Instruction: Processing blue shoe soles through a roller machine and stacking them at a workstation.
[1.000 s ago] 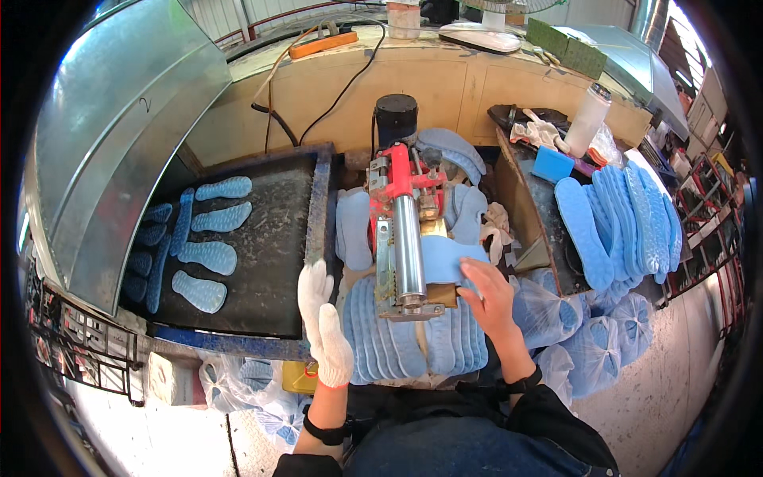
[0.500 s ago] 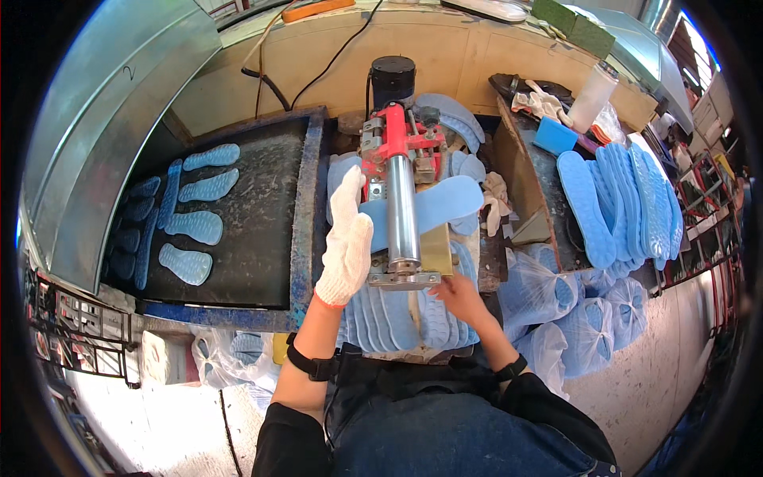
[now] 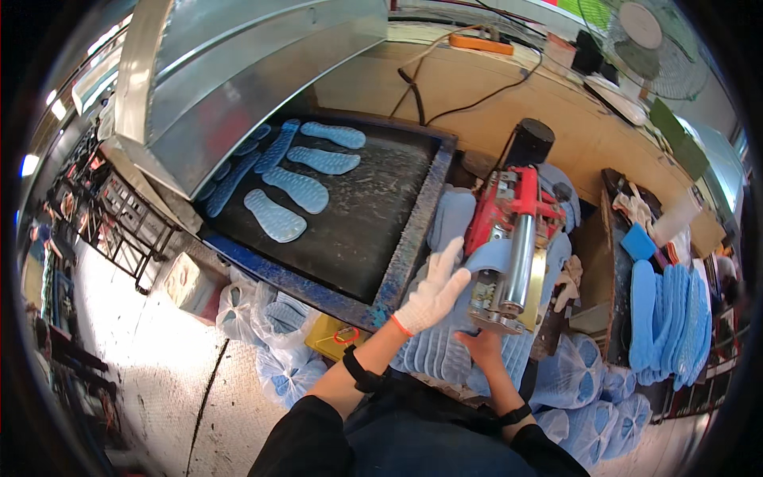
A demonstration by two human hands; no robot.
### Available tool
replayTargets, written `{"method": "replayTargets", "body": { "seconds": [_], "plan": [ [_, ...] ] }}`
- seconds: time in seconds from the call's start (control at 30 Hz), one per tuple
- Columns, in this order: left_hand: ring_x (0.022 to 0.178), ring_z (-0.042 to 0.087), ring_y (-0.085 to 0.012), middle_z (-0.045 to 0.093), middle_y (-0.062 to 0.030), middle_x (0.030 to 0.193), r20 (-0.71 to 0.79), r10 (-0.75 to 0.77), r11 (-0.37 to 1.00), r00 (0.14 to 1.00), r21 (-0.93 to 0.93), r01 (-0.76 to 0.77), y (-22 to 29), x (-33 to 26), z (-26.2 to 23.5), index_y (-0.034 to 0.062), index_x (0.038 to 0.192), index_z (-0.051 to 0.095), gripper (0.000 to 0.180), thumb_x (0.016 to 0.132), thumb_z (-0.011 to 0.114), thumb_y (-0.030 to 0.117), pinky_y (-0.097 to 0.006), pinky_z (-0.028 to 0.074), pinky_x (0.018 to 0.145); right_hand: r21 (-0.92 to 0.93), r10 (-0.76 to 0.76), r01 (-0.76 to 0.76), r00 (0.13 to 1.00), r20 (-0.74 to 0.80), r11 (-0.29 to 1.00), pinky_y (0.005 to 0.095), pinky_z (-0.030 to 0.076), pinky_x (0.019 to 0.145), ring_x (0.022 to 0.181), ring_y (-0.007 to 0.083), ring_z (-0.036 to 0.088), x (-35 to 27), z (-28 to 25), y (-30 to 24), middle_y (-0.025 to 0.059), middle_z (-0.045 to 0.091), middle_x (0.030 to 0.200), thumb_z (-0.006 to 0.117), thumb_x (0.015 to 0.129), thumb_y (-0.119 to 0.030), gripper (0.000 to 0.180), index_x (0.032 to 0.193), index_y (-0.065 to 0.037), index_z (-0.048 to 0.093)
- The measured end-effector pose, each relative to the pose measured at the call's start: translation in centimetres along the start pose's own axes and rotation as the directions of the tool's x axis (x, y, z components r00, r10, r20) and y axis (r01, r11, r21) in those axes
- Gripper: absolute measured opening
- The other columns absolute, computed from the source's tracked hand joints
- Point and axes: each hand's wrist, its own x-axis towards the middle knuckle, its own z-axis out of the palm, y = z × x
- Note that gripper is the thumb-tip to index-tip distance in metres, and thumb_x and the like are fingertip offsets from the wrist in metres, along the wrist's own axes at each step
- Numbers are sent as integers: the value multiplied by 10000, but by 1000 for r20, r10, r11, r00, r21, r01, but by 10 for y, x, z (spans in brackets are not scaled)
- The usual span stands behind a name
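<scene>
A light blue shoe insole (image 3: 488,256) runs beneath the shiny metal roller (image 3: 520,266) of a red machine (image 3: 502,203). Its visible end curves out on the roller's left side. My left hand (image 3: 433,296), in a white knit glove with an orange cuff, is open beside that end, fingers spread and pointing up. I cannot tell whether it touches the insole. Bare, my right hand (image 3: 482,347) is just below the roller's front bracket (image 3: 494,320), thumb stretched out to the left; its other fingers are partly hidden by the machine. Rows of blue insoles (image 3: 435,351) lie under both hands.
At left, a black belt in a worn blue frame (image 3: 391,296) carries several blue insoles (image 3: 276,216) near a sheet-metal hood (image 3: 262,67). More insoles (image 3: 671,318) stand on the right-hand bench. Bagged insoles (image 3: 568,372) and a yellow box (image 3: 327,338) are lower down.
The view has swung left, so the machine appears further right. Less of the insole shows right of the roller. My gloved fingers have spread; my right hand stays near the roller's front end.
</scene>
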Motion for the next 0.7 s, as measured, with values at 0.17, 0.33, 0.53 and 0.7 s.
{"method": "replayTargets", "body": {
  "seconds": [0.17, 0.33, 0.53, 0.7],
  "plan": [
    [1312, 388, -317, 403, -206, 1410, -68, -75, 991, 995, -117, 66, -10, -25, 15, 12, 1472, 282, 576, 1015, 415, 336, -373, 285, 1095, 563, 125, -77, 991, -47, 823, 374, 460, 943, 1104, 231, 586, -3, -27, -29, 100, 646, 1155, 822, 709, -123, 442, 1112, -35, 663],
    [1428, 246, -231, 306, -172, 1519, 88, -430, 663, 899, -645, 380, -25, -35, 37, -48, 1474, 248, 667, 1017, 384, 418, -323, 194, 1152, 734, 285, -251, 955, 81, 631, 321, 436, 912, 1071, 163, 552, -11, -45, -5, 58, 623, 1145, 750, 786, -64, 437, 1193, -20, 599],
    [1041, 588, -171, 614, -42, 1146, 364, -652, -80, 666, -905, 417, -21, -34, 28, 57, 1270, 551, 492, 996, 446, 452, -324, 478, 909, 650, 189, -263, 965, 183, 713, 261, 449, 765, 877, 109, 584, -18, -48, 10, 5, 653, 982, 699, 838, -120, 283, 1100, -23, 654],
    [1074, 573, -163, 605, -38, 1169, 105, -713, 75, 693, -972, 224, 4, -25, -8, 73, 1266, 560, 467, 985, 480, 438, -319, 465, 932, 686, 212, -169, 977, 23, 707, 269, 452, 709, 816, 101, 584, -15, -58, 26, 13, 671, 916, 654, 843, -91, 225, 1045, 7, 658]
  ]
}}
